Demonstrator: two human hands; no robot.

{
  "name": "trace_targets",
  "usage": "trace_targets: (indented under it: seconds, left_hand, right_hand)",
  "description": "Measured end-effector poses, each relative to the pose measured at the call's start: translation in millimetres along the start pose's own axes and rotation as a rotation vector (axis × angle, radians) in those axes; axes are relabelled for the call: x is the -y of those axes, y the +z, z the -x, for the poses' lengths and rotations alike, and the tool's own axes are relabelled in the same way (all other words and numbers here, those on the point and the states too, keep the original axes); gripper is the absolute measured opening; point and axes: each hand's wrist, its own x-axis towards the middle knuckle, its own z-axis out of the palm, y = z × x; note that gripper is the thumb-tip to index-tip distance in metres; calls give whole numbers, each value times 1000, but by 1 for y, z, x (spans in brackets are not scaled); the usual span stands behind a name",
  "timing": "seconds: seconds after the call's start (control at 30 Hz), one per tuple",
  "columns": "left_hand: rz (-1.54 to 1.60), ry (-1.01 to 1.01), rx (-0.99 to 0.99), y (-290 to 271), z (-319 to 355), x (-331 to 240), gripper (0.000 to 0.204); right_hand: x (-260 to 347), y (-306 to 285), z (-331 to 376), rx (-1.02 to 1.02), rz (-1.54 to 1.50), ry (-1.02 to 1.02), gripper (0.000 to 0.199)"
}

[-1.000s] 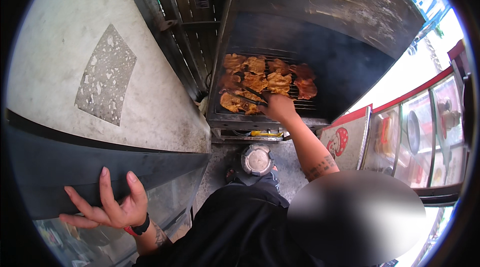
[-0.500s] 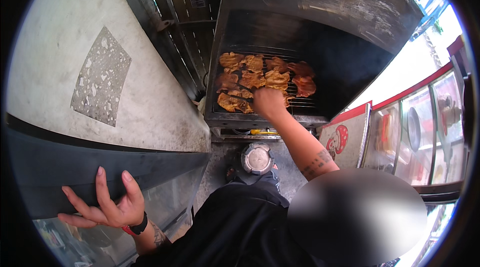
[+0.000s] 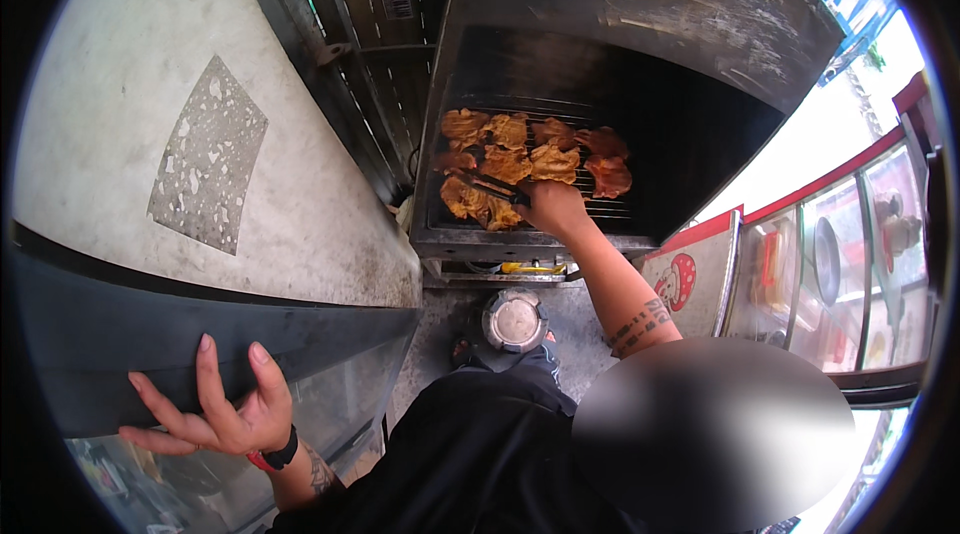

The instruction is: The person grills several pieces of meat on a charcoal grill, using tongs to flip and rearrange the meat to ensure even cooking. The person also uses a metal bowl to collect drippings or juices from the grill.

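Several browned pieces of chicken (image 3: 530,162) lie on the wire rack of a dark metal grill (image 3: 640,114) with its lid raised. My right hand (image 3: 552,206) reaches over the grill's front edge and is closed around dark tongs (image 3: 490,184), whose tips point left among the front pieces. My left hand (image 3: 222,412), with a red and black wristband, rests spread on the dark edge of a grey counter (image 3: 180,144) at the lower left and holds nothing.
A round metal lid or pot (image 3: 514,319) sits on the ground below the grill. A glass display case (image 3: 830,264) with a red frame stands to the right. A dark metal frame (image 3: 360,64) runs between counter and grill.
My right hand has moved left and toward the front of the rack with the tongs. My left hand has stayed on the counter edge.
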Motion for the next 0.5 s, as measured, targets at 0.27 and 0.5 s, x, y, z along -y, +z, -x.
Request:
trace_targets:
  seconds: [0.27,0.5]
  left_hand:
    - [5,4,-17,3,-1,-1,39]
    - [-5,-4,-17,1,-2,-1,39]
  right_hand:
    - [13,13,-14,-57,111,38,43]
    - [6,-16,-17,52,15,82,44]
